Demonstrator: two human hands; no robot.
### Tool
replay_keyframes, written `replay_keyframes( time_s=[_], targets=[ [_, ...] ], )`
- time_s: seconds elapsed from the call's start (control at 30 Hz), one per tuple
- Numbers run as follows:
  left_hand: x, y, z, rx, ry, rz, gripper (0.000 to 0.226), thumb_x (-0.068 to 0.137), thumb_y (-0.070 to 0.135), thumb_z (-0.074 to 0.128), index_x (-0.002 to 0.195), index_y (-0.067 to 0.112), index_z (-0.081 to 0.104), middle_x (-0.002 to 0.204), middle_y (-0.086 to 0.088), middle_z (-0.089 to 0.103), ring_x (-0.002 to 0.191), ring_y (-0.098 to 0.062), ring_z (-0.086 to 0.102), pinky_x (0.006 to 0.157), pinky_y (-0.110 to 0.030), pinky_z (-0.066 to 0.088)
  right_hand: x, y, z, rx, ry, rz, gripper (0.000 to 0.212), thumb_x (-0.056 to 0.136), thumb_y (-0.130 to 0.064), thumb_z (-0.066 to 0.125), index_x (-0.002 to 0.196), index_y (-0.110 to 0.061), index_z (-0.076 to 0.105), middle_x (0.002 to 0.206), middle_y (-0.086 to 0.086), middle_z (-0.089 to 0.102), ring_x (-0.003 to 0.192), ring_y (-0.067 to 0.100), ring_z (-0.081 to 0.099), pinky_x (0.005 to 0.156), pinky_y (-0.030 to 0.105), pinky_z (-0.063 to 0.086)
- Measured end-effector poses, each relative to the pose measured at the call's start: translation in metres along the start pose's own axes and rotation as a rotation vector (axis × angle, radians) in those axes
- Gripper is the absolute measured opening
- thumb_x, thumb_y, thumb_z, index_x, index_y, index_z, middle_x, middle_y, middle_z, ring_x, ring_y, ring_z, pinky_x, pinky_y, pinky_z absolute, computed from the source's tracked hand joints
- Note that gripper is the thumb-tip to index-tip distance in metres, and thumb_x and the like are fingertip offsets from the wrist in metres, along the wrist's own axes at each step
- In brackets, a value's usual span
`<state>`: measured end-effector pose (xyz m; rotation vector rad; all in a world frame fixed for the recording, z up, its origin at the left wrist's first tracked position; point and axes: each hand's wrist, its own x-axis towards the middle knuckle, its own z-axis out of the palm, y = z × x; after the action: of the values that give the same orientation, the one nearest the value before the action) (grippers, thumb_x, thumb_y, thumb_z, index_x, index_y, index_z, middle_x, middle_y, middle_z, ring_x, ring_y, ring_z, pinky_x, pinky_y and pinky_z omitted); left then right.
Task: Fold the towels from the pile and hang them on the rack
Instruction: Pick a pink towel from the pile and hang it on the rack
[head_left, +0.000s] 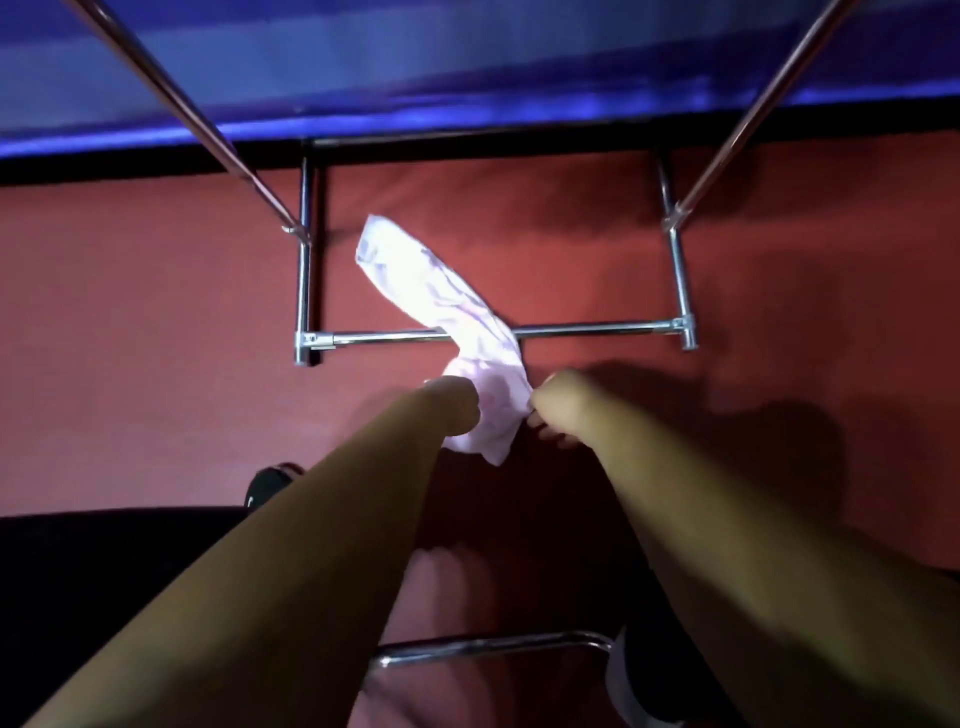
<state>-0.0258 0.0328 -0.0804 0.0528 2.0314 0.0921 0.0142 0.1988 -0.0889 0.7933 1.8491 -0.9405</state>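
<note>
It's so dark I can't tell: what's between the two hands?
The towel. Its lower end hangs between the left hand and the right hand, and both hold it. The head view shows this.

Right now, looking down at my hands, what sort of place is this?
Most likely an indoor laundry or drying corner, though I can't be sure. A chrome tube rack stands on a red floor, a white towel hangs over its crossbar, and a blue surface runs behind it.
</note>
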Motion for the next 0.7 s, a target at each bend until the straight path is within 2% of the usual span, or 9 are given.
replay_keyframes(
  time_s=[0.1, 0.17, 0.23, 0.33, 0.4, 0.47, 0.57, 0.63, 0.7],
  targets=[
    [0.014, -0.012, 0.031, 0.044, -0.088, 0.016, 0.047, 0.103, 0.019, 0.060, 0.150, 0.020, 0.058, 0.154, -0.010, 0.054, 0.141, -0.028, 0.054, 0.118, -0.043, 0.044, 0.023, 0.015, 0.012, -0.122, -0.021, -0.013, 0.028, 0.099, -0.016, 0.058, 0.106, 0.003, 0.076, 0.092, 0.020, 0.081, 0.089, 0.042, 0.080, 0.083, 0.058, 0.065],
    [0.021, -0.020, 0.052, 0.072, -0.156, -0.011, 0.051, 0.095, 0.023, 0.069, 0.145, 0.032, 0.063, 0.153, -0.008, 0.055, 0.138, -0.028, 0.056, 0.115, -0.045, 0.048, 0.034, 0.023, 0.015, -0.179, -0.053, 0.001, 0.027, 0.098, -0.015, 0.061, 0.104, 0.005, 0.078, 0.092, 0.019, 0.081, 0.090, 0.043, 0.080, 0.084, 0.058, 0.065],
    [0.029, -0.029, 0.073, 0.067, -0.189, -0.047, 0.065, 0.090, 0.023, 0.072, 0.152, 0.036, 0.055, 0.165, -0.008, 0.041, 0.145, -0.032, 0.049, 0.118, -0.051, 0.044, 0.037, 0.025, 0.017, -0.193, -0.069, -0.014, 0.025, 0.097, -0.014, 0.061, 0.101, 0.005, 0.078, 0.092, 0.019, 0.081, 0.090, 0.045, 0.079, 0.081, 0.056, 0.064],
    [0.032, -0.036, 0.098, 0.115, -0.228, -0.004, 0.107, 0.093, 0.017, 0.073, 0.170, 0.036, 0.002, 0.176, -0.006, -0.021, 0.154, -0.040, 0.035, 0.118, -0.054, 0.042, 0.036, 0.028, 0.021, -0.222, -0.050, -0.051, 0.022, 0.098, -0.012, 0.059, 0.102, 0.003, 0.075, 0.095, 0.020, 0.081, 0.092, 0.045, 0.078, 0.072, 0.048, 0.062],
    [0.039, -0.039, 0.110, 0.120, -0.192, 0.052, 0.120, 0.092, 0.015, 0.074, 0.167, 0.028, -0.019, 0.171, -0.002, -0.035, 0.156, -0.039, 0.031, 0.116, -0.051, 0.045, 0.039, 0.029, 0.027, -0.247, -0.032, -0.068, 0.024, 0.100, -0.013, 0.057, 0.103, 0.003, 0.074, 0.099, 0.018, 0.081, 0.094, 0.043, 0.079, 0.076, 0.049, 0.063],
    [0.043, -0.044, 0.117, 0.082, -0.130, 0.038, 0.120, 0.088, 0.011, 0.073, 0.168, 0.029, -0.015, 0.176, 0.003, -0.022, 0.151, -0.037, 0.039, 0.113, -0.050, 0.047, 0.041, 0.028, 0.032, -0.312, -0.017, -0.087, 0.023, 0.101, -0.012, 0.058, 0.105, 0.002, 0.075, 0.104, 0.016, 0.080, 0.096, 0.038, 0.078, 0.080, 0.045, 0.063],
    [0.036, -0.044, 0.115, 0.065, 0.112, 0.103, 0.090, 0.093, 0.007, 0.064, 0.169, 0.025, 0.018, 0.177, 0.003, 0.014, 0.144, -0.035, 0.047, 0.110, -0.050, 0.049, 0.044, 0.027, 0.036, -0.406, -0.020, -0.101, 0.025, 0.102, -0.013, 0.059, 0.113, 0.001, 0.076, 0.112, 0.017, 0.079, 0.103, 0.037, 0.077, 0.079, 0.038, 0.062],
    [0.036, -0.040, 0.107, -0.009, 0.287, 0.167, 0.061, 0.096, 0.014, 0.061, 0.155, 0.026, 0.049, 0.157, -0.005, 0.050, 0.137, -0.034, 0.053, 0.107, -0.047, 0.051, 0.043, 0.026, 0.036, -0.398, -0.006, -0.114, 0.027, 0.100, -0.019, 0.058, 0.118, -0.006, 0.074, 0.116, 0.018, 0.076, 0.108, 0.039, 0.074, 0.093, 0.046, 0.062],
    [0.038, -0.035, 0.092, -0.199, 0.380, 0.170, 0.037, 0.091, 0.024, 0.061, 0.126, 0.032, 0.071, 0.127, -0.007, 0.070, 0.122, -0.033, 0.063, 0.099, -0.042, 0.055, 0.041, 0.024, 0.035, -0.426, -0.012, -0.150, 0.021, 0.098, -0.019, 0.059, 0.114, -0.016, 0.073, 0.118, 0.016, 0.075, 0.110, 0.037, 0.073, 0.098, 0.048, 0.061]
  ],
)
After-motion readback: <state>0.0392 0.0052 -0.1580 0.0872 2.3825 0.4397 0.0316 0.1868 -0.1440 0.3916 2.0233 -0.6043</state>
